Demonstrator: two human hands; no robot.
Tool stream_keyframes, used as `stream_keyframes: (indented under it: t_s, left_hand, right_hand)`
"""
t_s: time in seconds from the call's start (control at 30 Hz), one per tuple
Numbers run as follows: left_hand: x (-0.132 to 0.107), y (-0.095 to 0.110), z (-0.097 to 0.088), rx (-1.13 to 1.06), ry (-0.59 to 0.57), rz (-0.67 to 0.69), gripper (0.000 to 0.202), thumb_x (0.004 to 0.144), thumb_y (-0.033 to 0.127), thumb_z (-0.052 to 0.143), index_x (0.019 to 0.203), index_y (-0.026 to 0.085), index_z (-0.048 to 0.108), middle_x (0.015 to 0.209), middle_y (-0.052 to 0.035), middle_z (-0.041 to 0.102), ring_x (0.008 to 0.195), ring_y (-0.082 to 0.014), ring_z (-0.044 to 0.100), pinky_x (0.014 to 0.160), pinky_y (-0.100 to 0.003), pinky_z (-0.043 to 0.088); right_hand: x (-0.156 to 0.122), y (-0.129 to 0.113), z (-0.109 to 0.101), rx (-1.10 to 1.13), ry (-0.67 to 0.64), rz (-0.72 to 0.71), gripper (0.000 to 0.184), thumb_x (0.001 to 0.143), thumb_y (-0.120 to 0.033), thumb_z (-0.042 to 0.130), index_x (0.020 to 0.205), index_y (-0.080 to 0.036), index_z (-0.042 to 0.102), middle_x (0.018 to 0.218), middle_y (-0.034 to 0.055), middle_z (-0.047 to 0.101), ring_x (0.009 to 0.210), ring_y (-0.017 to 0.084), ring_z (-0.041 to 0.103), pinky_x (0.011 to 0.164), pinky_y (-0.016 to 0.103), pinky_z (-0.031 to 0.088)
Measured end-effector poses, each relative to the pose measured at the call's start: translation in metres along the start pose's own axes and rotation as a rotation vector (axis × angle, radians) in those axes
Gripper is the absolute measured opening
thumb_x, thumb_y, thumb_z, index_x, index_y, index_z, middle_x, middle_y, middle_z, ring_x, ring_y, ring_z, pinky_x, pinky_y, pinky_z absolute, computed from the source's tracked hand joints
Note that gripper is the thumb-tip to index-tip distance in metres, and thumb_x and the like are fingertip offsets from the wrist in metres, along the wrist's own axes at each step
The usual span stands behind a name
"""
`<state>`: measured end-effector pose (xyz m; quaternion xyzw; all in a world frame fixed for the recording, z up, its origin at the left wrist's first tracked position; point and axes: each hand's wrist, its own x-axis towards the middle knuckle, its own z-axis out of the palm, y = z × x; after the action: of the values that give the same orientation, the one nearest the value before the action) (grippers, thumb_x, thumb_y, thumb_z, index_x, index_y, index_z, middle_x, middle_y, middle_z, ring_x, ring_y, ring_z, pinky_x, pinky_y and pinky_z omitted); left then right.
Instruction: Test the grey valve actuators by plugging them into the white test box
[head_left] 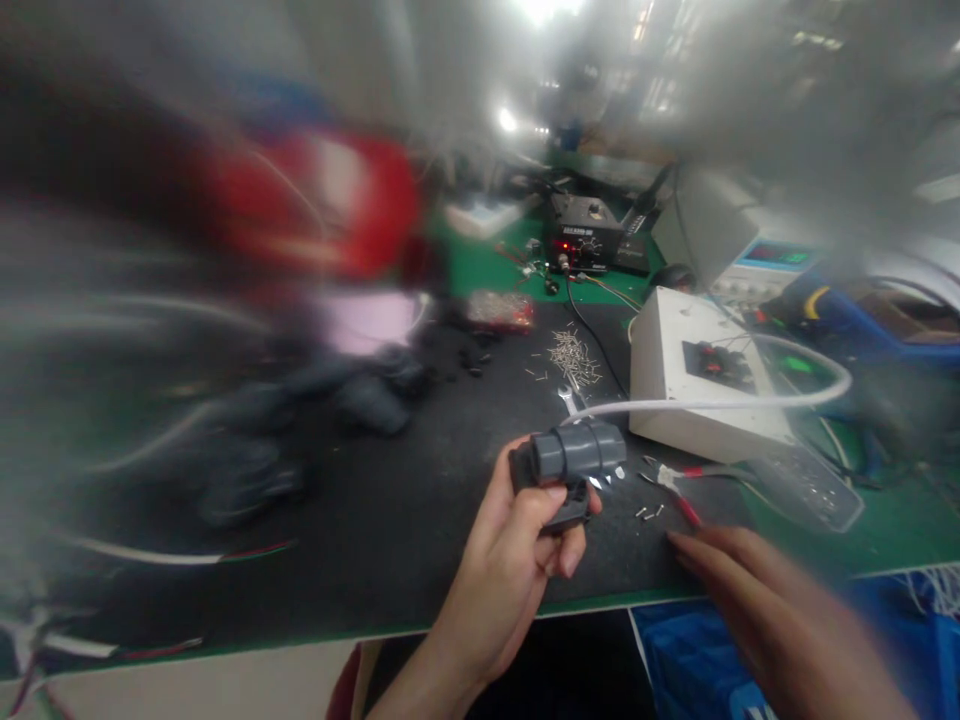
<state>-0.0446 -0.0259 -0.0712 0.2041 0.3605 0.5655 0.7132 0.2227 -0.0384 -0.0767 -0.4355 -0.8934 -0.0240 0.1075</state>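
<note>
My left hand [517,535] is closed around a dark grey plastic housing [577,450] with a ribbed cylinder on top and a squarer, darker part below. The thumb presses on its side, and the housing is held above the black mat. A white cable [675,404] appears to run from behind it and loops to the right. My right hand [780,610] is blurred, fingers stretched out, low on the right by the bench edge. Its fingertips come close to the red handle of the cutting pliers [671,483]; whether they touch cannot be told. I see nothing in that hand.
Small metal pins [574,358] lie in a pile beyond the housing, near a wrench [566,398]. A white box [697,375] and a clear plastic tray [814,490] stand right. Blurred dark parts [367,395] lie left. Behind is a black control unit [589,240]; blue bins [690,655] sit below the edge.
</note>
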Motion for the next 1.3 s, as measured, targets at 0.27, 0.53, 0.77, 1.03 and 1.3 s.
stream_keyframes:
  t_s: [0.27, 0.53, 0.77, 1.03, 1.3]
  left_hand:
    - [0.000, 0.001, -0.003, -0.003, -0.038, -0.007, 0.031, 0.103, 0.024, 0.050, 0.133, 0.021, 0.043, 0.100, -0.0078, 0.071, 0.064, -0.0104, 0.053, 0.062, -0.026, 0.034]
    - [-0.001, -0.001, -0.003, 0.014, -0.048, -0.032, 0.039, 0.102, 0.026, 0.053, 0.138, 0.024, 0.038, 0.103, -0.0064, 0.069, 0.065, -0.0109, 0.056, 0.066, -0.030, 0.037]
    - [-0.002, -0.003, -0.005, 0.062, -0.075, -0.011, 0.036, 0.106, 0.031, 0.054, 0.138, 0.027, 0.037, 0.093, -0.0006, 0.060, 0.073, -0.0127, 0.052, 0.068, -0.030, 0.039]
    - [-0.005, 0.001, 0.001, 0.052, -0.038, -0.015, 0.038, 0.103, 0.037, 0.061, 0.134, 0.027, 0.042, 0.104, -0.0017, 0.059, 0.076, -0.0106, 0.050, 0.067, -0.023, 0.043]
    - [-0.003, -0.002, -0.001, 0.032, 0.048, 0.010, 0.048, 0.097, 0.038, 0.068, 0.136, 0.025, 0.043, 0.089, -0.0011, 0.059, 0.068, -0.0125, 0.051, 0.064, -0.025, 0.041]
  right_hand:
    - [0.000, 0.015, -0.004, 0.016, -0.033, -0.057, 0.032, 0.108, -0.021, 0.037, 0.127, -0.022, 0.063, 0.111, 0.0064, 0.069, 0.086, 0.014, 0.073, 0.069, 0.018, 0.060]
    - [0.029, -0.010, -0.018, 0.176, 0.120, 0.060, 0.026, 0.111, -0.044, 0.051, 0.115, -0.023, 0.065, 0.098, 0.0018, 0.073, 0.074, 0.012, 0.074, 0.063, 0.012, 0.058]
    - [0.078, -0.076, -0.015, 0.401, 0.382, 0.002, 0.017, 0.099, -0.016, 0.063, 0.112, -0.022, 0.072, 0.108, 0.0058, 0.076, 0.091, 0.019, 0.076, 0.080, 0.022, 0.065]
    - [0.081, -0.083, -0.003, 0.315, 0.472, 0.016, 0.019, 0.099, -0.014, 0.063, 0.114, -0.022, 0.073, 0.110, 0.0057, 0.075, 0.093, 0.019, 0.075, 0.085, 0.027, 0.063]
    - [0.074, -0.077, -0.001, 0.356, 0.359, 0.011, 0.033, 0.100, -0.015, 0.064, 0.131, -0.027, 0.068, 0.126, 0.0080, 0.062, 0.101, 0.015, 0.068, 0.083, 0.023, 0.061]
